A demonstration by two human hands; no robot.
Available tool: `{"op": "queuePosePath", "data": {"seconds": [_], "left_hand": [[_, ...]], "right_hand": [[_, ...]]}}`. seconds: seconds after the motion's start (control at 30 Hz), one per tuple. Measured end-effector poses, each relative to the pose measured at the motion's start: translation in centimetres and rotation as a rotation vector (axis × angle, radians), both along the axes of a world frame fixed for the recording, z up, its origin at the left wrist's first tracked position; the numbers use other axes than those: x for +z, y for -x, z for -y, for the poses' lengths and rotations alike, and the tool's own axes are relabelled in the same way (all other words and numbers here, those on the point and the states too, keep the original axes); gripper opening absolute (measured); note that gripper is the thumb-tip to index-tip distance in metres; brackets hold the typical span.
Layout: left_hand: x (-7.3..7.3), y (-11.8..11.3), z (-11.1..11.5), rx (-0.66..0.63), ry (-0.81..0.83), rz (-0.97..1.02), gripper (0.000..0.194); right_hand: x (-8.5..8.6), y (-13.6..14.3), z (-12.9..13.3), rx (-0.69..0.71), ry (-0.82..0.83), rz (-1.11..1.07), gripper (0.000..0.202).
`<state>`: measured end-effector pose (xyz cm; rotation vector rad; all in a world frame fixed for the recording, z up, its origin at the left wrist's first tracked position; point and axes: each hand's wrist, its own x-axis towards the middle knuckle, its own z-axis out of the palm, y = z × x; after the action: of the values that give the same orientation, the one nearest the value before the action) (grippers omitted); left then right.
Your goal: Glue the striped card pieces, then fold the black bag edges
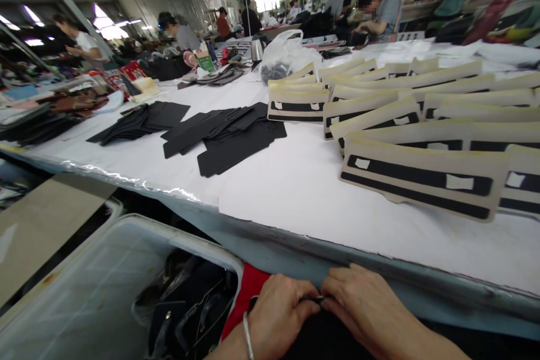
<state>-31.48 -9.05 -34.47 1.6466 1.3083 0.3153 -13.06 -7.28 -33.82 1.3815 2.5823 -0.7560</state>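
Close together at the table's front edge, my left hand (279, 310) and my right hand (363, 299) pinch the upper edge of a black piece (327, 338), thumbs toward me. The piece hangs below my fingers, and its lower part is cut off by the frame. It looks like leather or fabric; I cannot tell which. A bracelet (247, 336) circles my left wrist. Something red (248, 292) shows beside my left hand. On the white-covered table (270, 197) above, beige panels (415, 171) with black strips and white patches stand in rows at the right.
Flat black pieces (236, 138) lie in overlapping piles at the table's middle, with another pile (143, 121) further left. A white plastic bin (84, 287) holding dark bags (189, 309) stands below the edge at left. Behind are a plastic bag (289, 53) and several people working.
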Motion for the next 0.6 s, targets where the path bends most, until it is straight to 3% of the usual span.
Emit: {"op": "queuePosePath", "data": {"seconds": [0.3,0.6], "left_hand": [[0.3,0.2,0.2,0.0,0.075,0.125,0.018],[1.1,-0.3,0.1,-0.046,0.12,0.186,0.036]], "right_hand": [[1.5,-3.5,0.1,-0.058,0.032,-0.034,0.014],[1.5,-4.0,0.0,-0.058,0.049,-0.125,0.009]]}}
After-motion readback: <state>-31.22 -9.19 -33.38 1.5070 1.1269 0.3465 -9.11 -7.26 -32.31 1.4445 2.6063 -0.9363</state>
